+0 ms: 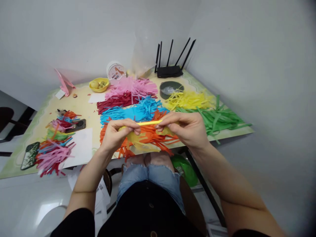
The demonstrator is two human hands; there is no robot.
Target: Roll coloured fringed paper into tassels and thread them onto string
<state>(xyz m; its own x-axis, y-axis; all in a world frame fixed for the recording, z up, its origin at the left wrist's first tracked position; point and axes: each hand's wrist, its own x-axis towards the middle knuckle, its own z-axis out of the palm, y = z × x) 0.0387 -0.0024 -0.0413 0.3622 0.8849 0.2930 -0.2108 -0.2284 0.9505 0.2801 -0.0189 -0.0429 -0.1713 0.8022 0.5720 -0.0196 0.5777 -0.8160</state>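
Between my hands a yellow tissue-paper tassel (149, 122) is stretched, its middle rolled into a tight band and its loose strips hanging below. My left hand (120, 130) pinches the band's left end, and my right hand (184, 126) pinches the right end. Just under them lie orange fringed strips (148, 131) on the table. Beyond these are fringed bundles in blue (133, 112), dark red (118, 101) and pink (133, 86). Yellow strips (191, 99) and green strips (219, 117) spread to the right.
At the back stand a black router (170, 71), a dark round bowl (170, 89), a white tub (116, 71) and a yellow fruit dish (99, 84). On the left lie finished-looking multicoloured tassels (55, 153), a phone (31, 155), a dark device (79, 124) and white paper (82, 144).
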